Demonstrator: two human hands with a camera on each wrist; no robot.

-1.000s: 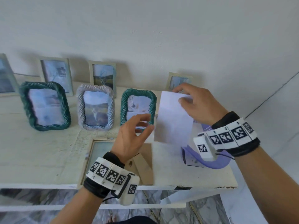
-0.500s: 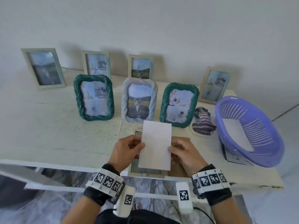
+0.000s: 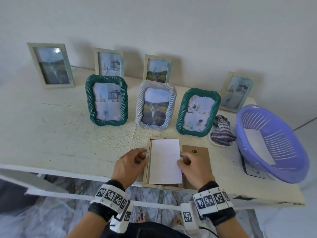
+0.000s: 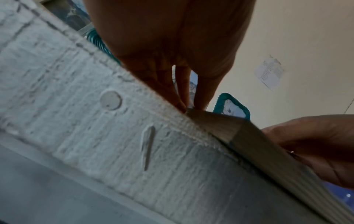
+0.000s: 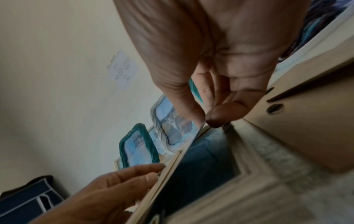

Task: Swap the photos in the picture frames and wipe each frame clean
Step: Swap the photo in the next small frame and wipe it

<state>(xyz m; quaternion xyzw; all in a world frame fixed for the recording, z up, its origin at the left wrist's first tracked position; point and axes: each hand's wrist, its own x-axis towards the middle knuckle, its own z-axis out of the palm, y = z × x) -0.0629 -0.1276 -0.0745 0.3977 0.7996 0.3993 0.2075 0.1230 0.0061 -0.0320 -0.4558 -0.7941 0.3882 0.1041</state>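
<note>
A beige frame (image 3: pixel 145 176) lies face down at the table's front edge, its back open. A photo (image 3: pixel 165 160), white side up, lies tilted over the opening. My right hand (image 3: pixel 181 162) pinches the photo's right edge between thumb and forefinger (image 5: pixel 220 116). My left hand (image 3: pixel 143 156) has its curled fingertips (image 4: pixel 182 104) and thumb on the frame's left rim (image 4: pixel 208 121). The brown backing board (image 3: pixel 197 155) lies flat just right of the frame, partly under my right hand. A striped cloth (image 3: pixel 222 133) sits on a small white plate further right.
Three rope-edged frames stand behind: green (image 3: pixel 106 100), white (image 3: pixel 156 105), green (image 3: pixel 198 112). Several plain beige frames (image 3: pixel 50 66) lean at the wall. A purple basket (image 3: pixel 291 165) holding a sheet (image 3: pixel 257 146) overhangs the table's right end.
My right hand carried the photo from near the basket to the table's front. Both hands then lowered it from upright onto the open frame.
</note>
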